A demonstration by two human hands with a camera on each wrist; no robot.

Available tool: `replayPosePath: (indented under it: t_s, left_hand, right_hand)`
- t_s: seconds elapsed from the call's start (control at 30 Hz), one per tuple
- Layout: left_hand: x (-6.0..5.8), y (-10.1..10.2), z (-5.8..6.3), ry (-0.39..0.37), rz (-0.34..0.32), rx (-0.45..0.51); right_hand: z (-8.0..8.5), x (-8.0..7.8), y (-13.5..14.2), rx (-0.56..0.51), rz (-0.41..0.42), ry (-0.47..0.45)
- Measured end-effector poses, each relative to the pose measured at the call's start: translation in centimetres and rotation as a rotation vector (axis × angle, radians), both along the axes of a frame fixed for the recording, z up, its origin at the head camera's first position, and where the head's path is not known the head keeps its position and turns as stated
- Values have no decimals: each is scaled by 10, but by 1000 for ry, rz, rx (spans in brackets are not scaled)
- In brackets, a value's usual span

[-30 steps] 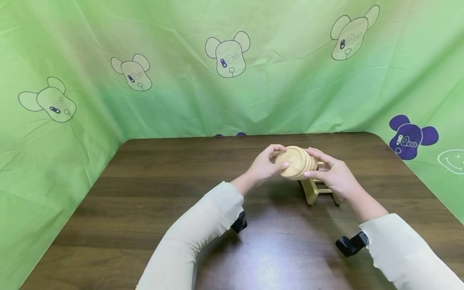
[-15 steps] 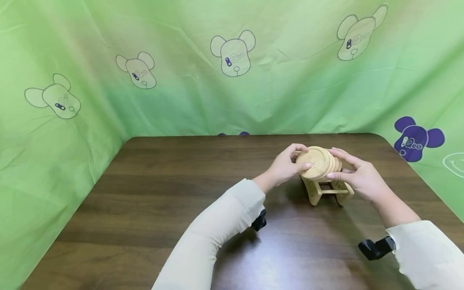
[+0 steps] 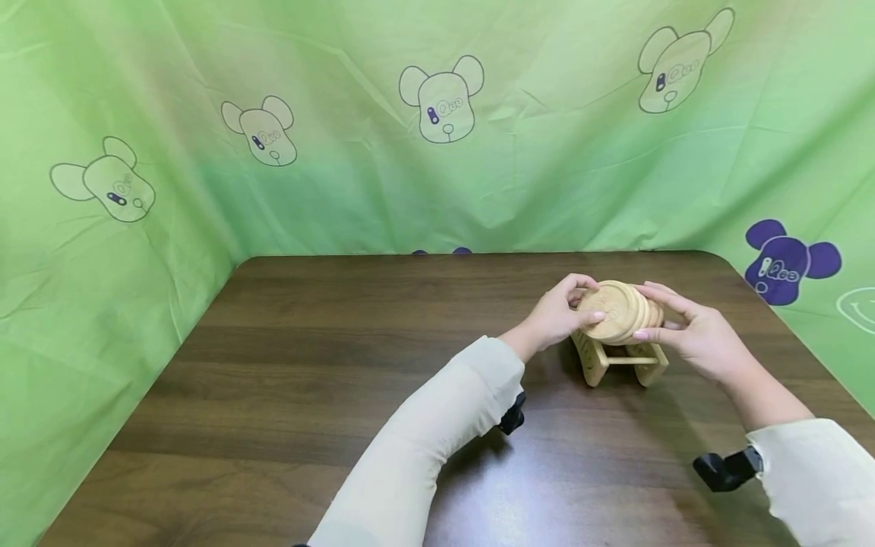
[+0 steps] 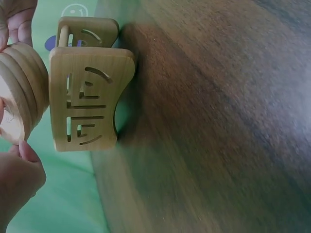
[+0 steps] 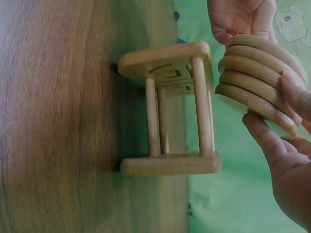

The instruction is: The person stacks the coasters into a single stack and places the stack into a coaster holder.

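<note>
A stack of several round wooden coasters (image 3: 611, 312), pale with raised rims and a faint carving on the front one, is held on edge in the air. My left hand (image 3: 552, 315) pinches it at its left side, thumb across the carved face. From the right my right hand (image 3: 707, 338) grips the stack between thumb and fingers. Just below stands a wooden coaster rack (image 3: 592, 363) with cut-out side panels and round crossbars. In the right wrist view no coaster sits in the rack (image 5: 170, 166), and the coasters (image 5: 257, 87) are apart from it.
The rack rests on a dark brown wooden table (image 3: 307, 365). Behind the table hangs a green cloth (image 3: 328, 190) printed with bear heads. Black wrist mounts (image 3: 726, 469) hang below both white sleeves (image 3: 437, 433).
Both hands have moved right with the coaster stack, bringing it over the rack, and sink slightly at the end. The rack stays put; the head view has shifted a little.
</note>
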State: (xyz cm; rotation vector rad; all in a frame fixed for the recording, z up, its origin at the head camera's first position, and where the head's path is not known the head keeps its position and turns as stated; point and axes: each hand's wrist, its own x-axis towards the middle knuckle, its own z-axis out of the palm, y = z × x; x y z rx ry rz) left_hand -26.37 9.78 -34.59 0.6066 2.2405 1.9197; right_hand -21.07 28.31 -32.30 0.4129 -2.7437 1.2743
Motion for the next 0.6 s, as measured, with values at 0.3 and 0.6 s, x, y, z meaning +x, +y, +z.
replayPosePath:
  t_s: [0.3, 0.6]
  left_hand:
    - [-3, 10, -5, 13, 3, -37]
    - [-5, 16, -5, 19, -14, -133]
  right_hand:
    - [-3, -2, 8, 62, 1, 53]
    - [-6, -4, 12, 133, -29, 71]
